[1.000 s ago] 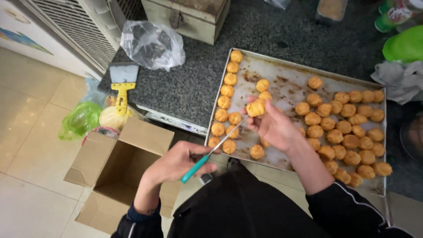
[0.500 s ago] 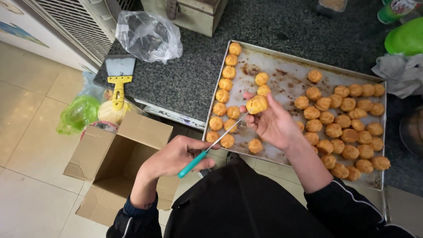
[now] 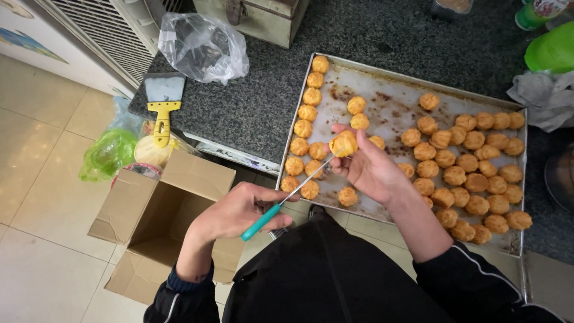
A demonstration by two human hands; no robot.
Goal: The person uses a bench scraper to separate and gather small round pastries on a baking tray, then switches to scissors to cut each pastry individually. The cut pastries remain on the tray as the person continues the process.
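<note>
My right hand (image 3: 371,170) holds a round golden pastry puff (image 3: 343,143) over the left part of a metal baking tray (image 3: 388,116). My left hand (image 3: 236,210) grips a thin tool with a teal handle (image 3: 263,220); its metal tip touches the puff's underside. Several more puffs (image 3: 466,173) lie on the tray, in a column along its left edge and clustered on the right.
An open cardboard box (image 3: 161,221) stands on the tiled floor at lower left. A yellow-handled scraper (image 3: 162,101) and a clear plastic bag (image 3: 203,45) lie on the dark speckled counter (image 3: 257,107). A grey cloth (image 3: 541,98) and green items sit at far right.
My right hand has kept the puff raised over the tray. The tool's tip has come up against the puff. My view shifted slightly.
</note>
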